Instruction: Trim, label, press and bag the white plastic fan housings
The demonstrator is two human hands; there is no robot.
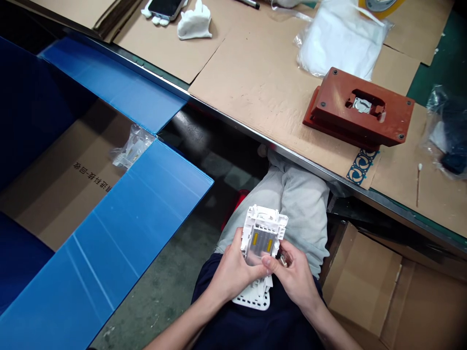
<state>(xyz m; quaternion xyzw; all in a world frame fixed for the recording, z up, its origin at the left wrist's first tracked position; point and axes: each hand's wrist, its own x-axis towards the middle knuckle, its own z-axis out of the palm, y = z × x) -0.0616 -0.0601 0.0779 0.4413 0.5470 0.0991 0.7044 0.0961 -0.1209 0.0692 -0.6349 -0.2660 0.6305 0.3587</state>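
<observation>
Over my lap I hold a white plastic housing (265, 216), tilted, with a perforated plate at its lower end. A clear window with two yellow strips shows in its middle. My left hand (233, 270) is closed round its left side, the thumb lying across the lower part. From the right, my right hand (295, 272) grips the same housing, its thumb tip meeting the left thumb. A small metallic piece (283, 260) shows by the right fingers; whether they hold it, I cannot tell.
A red-brown fixture block (365, 114) with a metal part (362, 105) stands on the cardboard-covered table (255, 82). Beside it are a blue patterned strip (361, 166) and a cotton swab (418, 184). A blue open box (146, 218) is at left, a cardboard box (365, 267) at lower right.
</observation>
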